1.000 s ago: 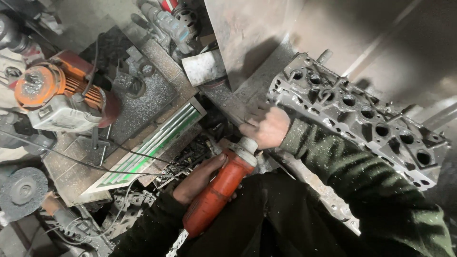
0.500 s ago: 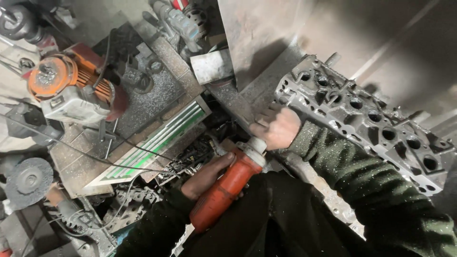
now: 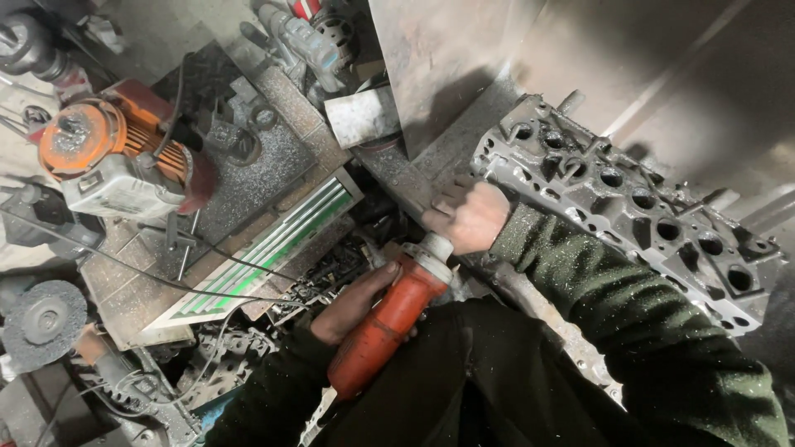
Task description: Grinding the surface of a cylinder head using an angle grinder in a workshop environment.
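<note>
Your left hand point(image 3: 352, 302) grips the body of the orange angle grinder point(image 3: 389, 323). Your right hand point(image 3: 468, 215) is closed around its head, pressed against the near end of the grey cylinder head point(image 3: 629, 207), which stretches away to its right.

The orange grinder point(image 3: 389, 323) and both hands sit slightly lower and further right in view than before. The left hand point(image 3: 352, 302) now shows more of its thumb along the grinder body. The cylinder head point(image 3: 629, 207) appears shifted right likewise.
</note>
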